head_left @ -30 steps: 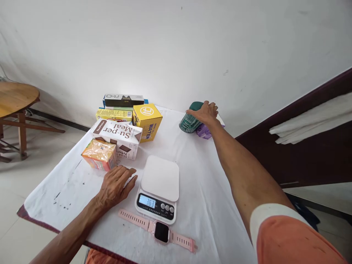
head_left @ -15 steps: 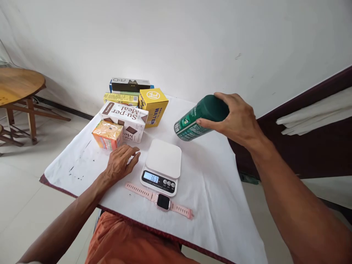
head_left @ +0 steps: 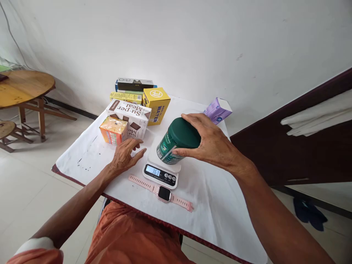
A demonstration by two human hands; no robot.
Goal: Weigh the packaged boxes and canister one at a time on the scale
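The fingers (head_left: 194,118) of the right hand (head_left: 217,145) were curved wide around the lid (head_left: 183,129) of a green canister (head_left: 169,147), with the thumb (head_left: 187,152) against the near side, so the lid sat clasped between them. The canister leaned, its top toward that hand and its base over the white platform (head_left: 154,156) of a kitchen scale (head_left: 176,179); whether the base touched could not be told.

Handling it well seemed to call for a grip firm enough to check the tilt, and for the wrist to bring the canister level. Holding by the lid alone looked a little risky should the lid be loose. Centring the base on the platform would likely have served better than leaving it near an edge, with the fingers kept off the platform.

The left hand (head_left: 123,157) held nothing, its fingers loosely bent and the thumb apart, near the scale's left side. The display (head_left: 153,170) seemed to read 363. A pink watch (head_left: 164,193) lay just in front of the scale on the white cloth (head_left: 211,209).

Farther out, an orange packet (head_left: 113,130), a Su-per Meal carton (head_left: 129,112) and a yellow box (head_left: 156,104) were grouped at the left, while a purple packet (head_left: 217,110) lay beyond the right hand.
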